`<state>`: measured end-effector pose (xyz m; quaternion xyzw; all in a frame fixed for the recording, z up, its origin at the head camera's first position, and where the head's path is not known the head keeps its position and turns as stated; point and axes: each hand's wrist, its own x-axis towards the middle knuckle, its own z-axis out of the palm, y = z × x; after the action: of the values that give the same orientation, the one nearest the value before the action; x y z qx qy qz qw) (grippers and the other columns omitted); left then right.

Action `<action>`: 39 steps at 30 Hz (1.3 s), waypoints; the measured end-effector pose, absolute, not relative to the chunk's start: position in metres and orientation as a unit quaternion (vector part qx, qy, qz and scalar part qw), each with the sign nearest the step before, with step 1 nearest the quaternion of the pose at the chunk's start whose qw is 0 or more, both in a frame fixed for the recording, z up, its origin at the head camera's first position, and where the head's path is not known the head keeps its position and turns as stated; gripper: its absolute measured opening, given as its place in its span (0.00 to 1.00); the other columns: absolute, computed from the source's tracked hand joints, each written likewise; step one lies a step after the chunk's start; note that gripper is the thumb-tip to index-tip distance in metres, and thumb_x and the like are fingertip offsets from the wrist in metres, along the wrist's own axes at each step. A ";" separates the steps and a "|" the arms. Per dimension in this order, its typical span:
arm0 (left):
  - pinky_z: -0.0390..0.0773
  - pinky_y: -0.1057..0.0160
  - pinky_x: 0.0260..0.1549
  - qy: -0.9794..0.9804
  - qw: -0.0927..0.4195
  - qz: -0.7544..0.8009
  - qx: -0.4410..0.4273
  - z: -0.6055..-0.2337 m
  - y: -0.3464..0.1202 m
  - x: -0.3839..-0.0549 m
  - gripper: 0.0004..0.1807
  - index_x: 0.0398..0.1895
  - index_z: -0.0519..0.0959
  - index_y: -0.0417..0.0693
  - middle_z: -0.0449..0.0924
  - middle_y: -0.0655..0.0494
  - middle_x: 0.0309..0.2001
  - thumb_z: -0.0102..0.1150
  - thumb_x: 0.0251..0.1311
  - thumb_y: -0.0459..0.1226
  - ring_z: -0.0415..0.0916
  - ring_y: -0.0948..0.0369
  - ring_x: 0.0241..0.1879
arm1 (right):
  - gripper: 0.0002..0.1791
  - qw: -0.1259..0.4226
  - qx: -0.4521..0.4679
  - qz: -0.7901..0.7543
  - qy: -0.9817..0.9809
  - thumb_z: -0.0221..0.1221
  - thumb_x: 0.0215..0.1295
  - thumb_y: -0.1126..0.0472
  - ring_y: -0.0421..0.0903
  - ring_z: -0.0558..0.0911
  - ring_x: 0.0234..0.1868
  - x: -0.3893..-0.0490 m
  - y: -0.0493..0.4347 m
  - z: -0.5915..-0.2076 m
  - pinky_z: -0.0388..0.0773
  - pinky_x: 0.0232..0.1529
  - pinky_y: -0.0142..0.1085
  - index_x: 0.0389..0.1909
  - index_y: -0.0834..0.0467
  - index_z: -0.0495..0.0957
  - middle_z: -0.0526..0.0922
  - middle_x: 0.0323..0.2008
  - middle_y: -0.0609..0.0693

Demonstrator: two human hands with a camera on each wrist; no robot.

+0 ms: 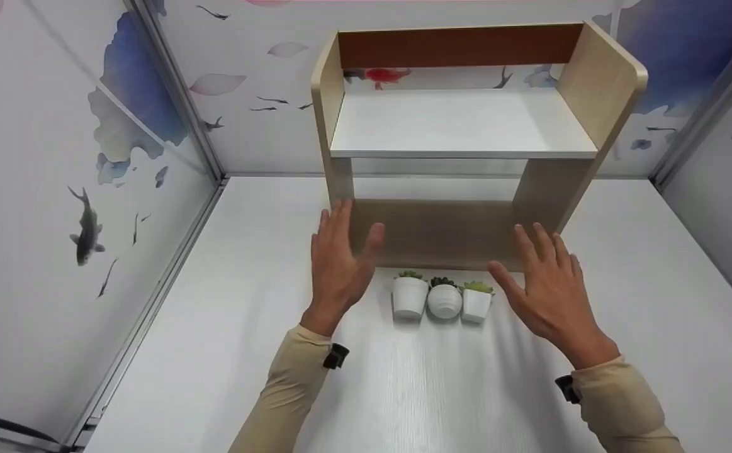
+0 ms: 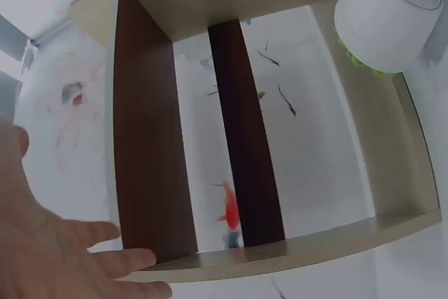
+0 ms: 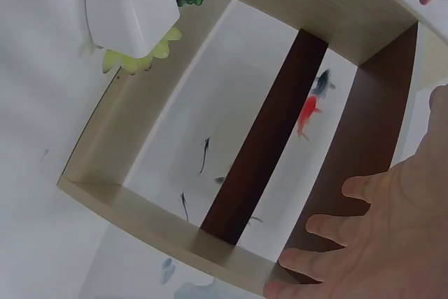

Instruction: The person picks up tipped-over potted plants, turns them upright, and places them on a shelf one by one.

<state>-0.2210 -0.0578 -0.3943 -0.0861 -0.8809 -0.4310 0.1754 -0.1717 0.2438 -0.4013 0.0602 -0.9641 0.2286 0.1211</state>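
We saw the shelf (image 1: 602,88) standing upright toward the back of the worktop (image 1: 227,340), with pale wood sides, a white board (image 1: 460,123) and a reddish-brown strip (image 1: 460,47) across its upper back. Just in front stood three white pots (image 1: 445,303) of succulents (image 1: 478,287), the middle one rounded. The left grip (image 1: 342,264) and right grip (image 1: 549,292) were spread near the shelf's two sides; we could not tell whether either touched it. The left grip hid part of one side, and both wrist views cut off the middle pot.
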 end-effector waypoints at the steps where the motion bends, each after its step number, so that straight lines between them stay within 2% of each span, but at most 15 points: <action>1: 0.47 0.39 0.77 -0.863 0.187 -0.461 -0.083 -0.397 -0.059 -0.226 0.46 0.80 0.57 0.44 0.54 0.45 0.80 0.41 0.71 0.66 0.45 0.47 0.81 | 0.45 0.121 0.061 0.235 -0.963 0.49 0.75 0.34 0.73 0.47 0.78 -0.172 0.244 -0.402 0.44 0.72 0.72 0.81 0.59 0.52 0.49 0.79 0.67; 4: 0.51 0.46 0.77 -0.813 0.203 -0.542 -0.070 -0.403 -0.063 -0.239 0.40 0.81 0.54 0.42 0.54 0.45 0.80 0.49 0.75 0.53 0.47 0.50 0.81 | 0.43 0.115 0.063 0.259 -0.957 0.49 0.77 0.36 0.72 0.48 0.78 -0.173 0.246 -0.405 0.46 0.72 0.71 0.81 0.59 0.53 0.50 0.79 0.66; 7: 0.52 0.50 0.78 -0.783 0.211 -0.583 -0.048 -0.409 -0.064 -0.251 0.39 0.81 0.52 0.42 0.53 0.46 0.81 0.52 0.76 0.47 0.49 0.53 0.81 | 0.42 0.102 0.063 0.284 -0.951 0.48 0.78 0.37 0.70 0.48 0.78 -0.174 0.248 -0.409 0.48 0.71 0.71 0.81 0.58 0.52 0.49 0.80 0.65; 15: 0.51 0.54 0.78 -0.757 0.246 -0.605 -0.038 -0.418 -0.062 -0.280 0.43 0.82 0.48 0.43 0.53 0.50 0.81 0.59 0.72 0.45 0.48 0.57 0.81 | 0.41 0.062 0.071 0.325 -0.941 0.45 0.80 0.39 0.67 0.48 0.79 -0.180 0.253 -0.422 0.50 0.72 0.69 0.81 0.59 0.50 0.47 0.80 0.63; 20: 0.52 0.53 0.78 -0.748 0.257 -0.610 -0.035 -0.424 -0.060 -0.296 0.44 0.81 0.49 0.42 0.55 0.48 0.80 0.61 0.70 0.42 0.51 0.56 0.80 | 0.40 0.044 0.071 0.344 -0.935 0.44 0.81 0.40 0.67 0.49 0.79 -0.183 0.255 -0.438 0.50 0.73 0.68 0.81 0.61 0.50 0.48 0.80 0.64; 25: 0.56 0.50 0.76 -0.749 0.256 -0.610 -0.036 -0.431 -0.060 -0.309 0.41 0.81 0.51 0.40 0.57 0.45 0.79 0.61 0.71 0.35 0.54 0.53 0.79 | 0.40 0.021 0.061 0.357 -0.932 0.42 0.82 0.39 0.68 0.50 0.79 -0.185 0.256 -0.455 0.50 0.73 0.69 0.81 0.61 0.50 0.49 0.79 0.66; 31: 0.62 0.49 0.74 -0.758 0.246 -0.603 -0.031 -0.433 -0.064 -0.317 0.37 0.81 0.53 0.42 0.60 0.45 0.77 0.55 0.73 0.30 0.59 0.52 0.77 | 0.42 -0.007 0.057 0.372 -0.927 0.43 0.81 0.37 0.69 0.50 0.79 -0.189 0.255 -0.472 0.50 0.73 0.69 0.81 0.62 0.50 0.48 0.79 0.67; 35: 0.63 0.51 0.74 -0.760 0.234 -0.606 -0.021 -0.432 -0.064 -0.322 0.33 0.80 0.54 0.44 0.62 0.46 0.77 0.51 0.76 0.30 0.60 0.52 0.76 | 0.43 -0.014 0.052 0.388 -0.920 0.44 0.80 0.37 0.69 0.51 0.79 -0.195 0.257 -0.480 0.50 0.74 0.68 0.80 0.63 0.51 0.49 0.79 0.68; 39: 0.64 0.52 0.73 -0.761 0.217 -0.611 -0.007 -0.432 -0.062 -0.326 0.30 0.80 0.56 0.44 0.63 0.46 0.77 0.48 0.78 0.33 0.61 0.52 0.76 | 0.43 -0.017 0.048 0.404 -0.913 0.50 0.78 0.38 0.68 0.55 0.78 -0.196 0.261 -0.488 0.58 0.72 0.66 0.79 0.64 0.53 0.52 0.78 0.68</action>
<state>-0.3259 -0.0620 -0.4321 -0.0073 -0.7612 -0.6110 0.2173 -0.1960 0.2605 -0.4885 0.0479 -0.9133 0.4040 -0.0166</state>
